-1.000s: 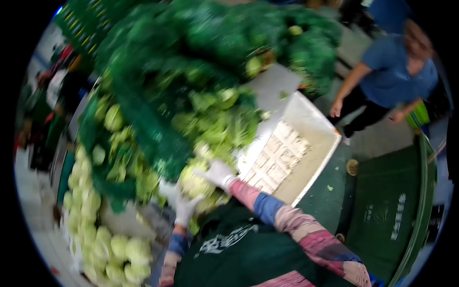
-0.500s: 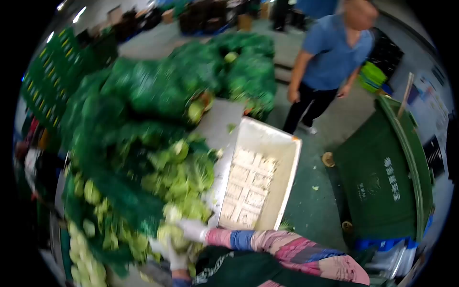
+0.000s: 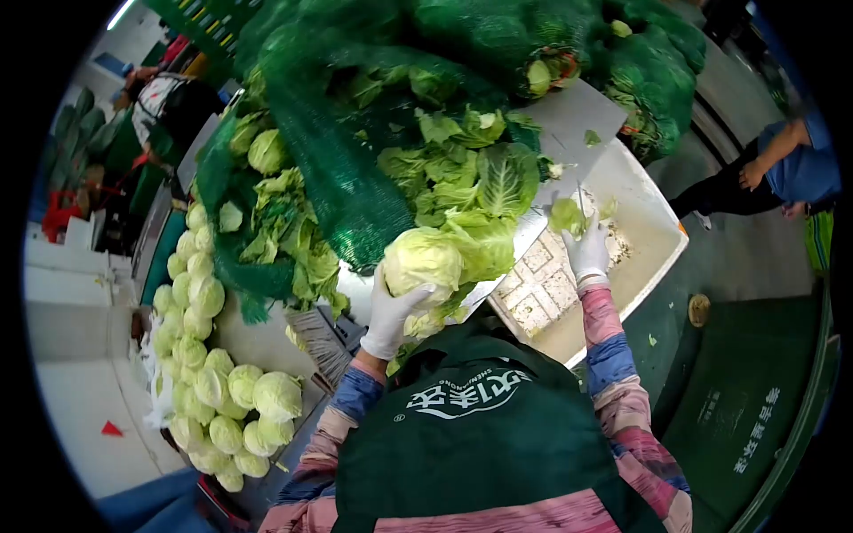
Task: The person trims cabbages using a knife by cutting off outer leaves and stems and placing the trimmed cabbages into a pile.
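My left hand, in a white glove, is closed around a pale green cabbage near the middle of the view. My right hand, also gloved in white, reaches over the white foam box and pinches a loose cabbage leaf. Beside the held cabbage lies a heap of loose outer leaves on the metal table. Left of them stretches a green mesh bag, its end touching the cabbage.
Many trimmed cabbages are piled at the left. Full mesh sacks stand behind the table. On the right are a large green bin and a person in blue. Another person is at the upper left.
My view has swung left and down. My right hand has left the cabbage and moved over the foam box with a leaf. The cabbage remains in my left hand.
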`<state>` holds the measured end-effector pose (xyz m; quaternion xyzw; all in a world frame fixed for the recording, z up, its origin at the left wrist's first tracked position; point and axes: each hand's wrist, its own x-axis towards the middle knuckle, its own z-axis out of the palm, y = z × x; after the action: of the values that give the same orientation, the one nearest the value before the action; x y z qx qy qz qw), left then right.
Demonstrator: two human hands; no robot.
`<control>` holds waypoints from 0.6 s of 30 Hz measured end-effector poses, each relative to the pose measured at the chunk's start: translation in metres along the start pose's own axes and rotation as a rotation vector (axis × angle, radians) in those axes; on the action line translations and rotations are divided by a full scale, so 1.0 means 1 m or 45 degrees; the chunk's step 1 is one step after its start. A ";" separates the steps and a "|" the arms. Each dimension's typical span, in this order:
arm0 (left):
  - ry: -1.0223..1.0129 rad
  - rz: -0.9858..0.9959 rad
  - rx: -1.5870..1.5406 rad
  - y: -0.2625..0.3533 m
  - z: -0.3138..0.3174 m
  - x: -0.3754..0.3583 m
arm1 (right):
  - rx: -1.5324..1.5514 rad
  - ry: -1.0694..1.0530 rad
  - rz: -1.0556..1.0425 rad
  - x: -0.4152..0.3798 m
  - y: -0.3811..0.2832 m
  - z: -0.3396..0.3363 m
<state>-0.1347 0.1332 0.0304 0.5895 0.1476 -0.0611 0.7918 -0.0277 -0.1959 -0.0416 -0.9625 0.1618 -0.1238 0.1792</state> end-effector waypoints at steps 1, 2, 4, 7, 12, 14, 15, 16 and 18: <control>0.020 0.054 0.150 0.010 0.016 0.011 | 0.148 -0.117 -0.058 0.007 0.011 0.005; -0.021 0.048 0.156 0.002 0.021 0.026 | 0.312 -0.232 -0.102 0.001 -0.015 -0.027; -0.056 0.491 0.772 -0.021 0.030 0.056 | 0.666 -0.509 -0.038 -0.013 -0.035 -0.024; -0.060 0.516 1.355 -0.018 0.056 0.074 | 0.624 -0.563 -0.271 -0.046 -0.056 0.000; -0.133 0.491 1.524 -0.020 0.049 0.086 | 0.259 -0.497 -0.530 -0.058 -0.080 -0.005; -0.166 0.474 1.484 -0.019 0.045 0.088 | 0.135 -0.697 -0.609 -0.047 -0.093 -0.019; -0.170 0.484 1.498 -0.021 0.043 0.088 | 0.139 -0.677 -0.647 -0.045 -0.096 -0.018; -0.174 0.495 1.511 -0.022 0.044 0.088 | 0.142 -0.679 -0.646 -0.043 -0.099 -0.016; -0.172 0.483 1.509 -0.023 0.044 0.086 | 0.122 -0.707 -0.656 -0.040 -0.104 -0.012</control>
<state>-0.0520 0.0912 -0.0059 0.9393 -0.0690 -0.0280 0.3349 -0.0395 -0.0931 0.0021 -0.9591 -0.1460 0.0933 0.2238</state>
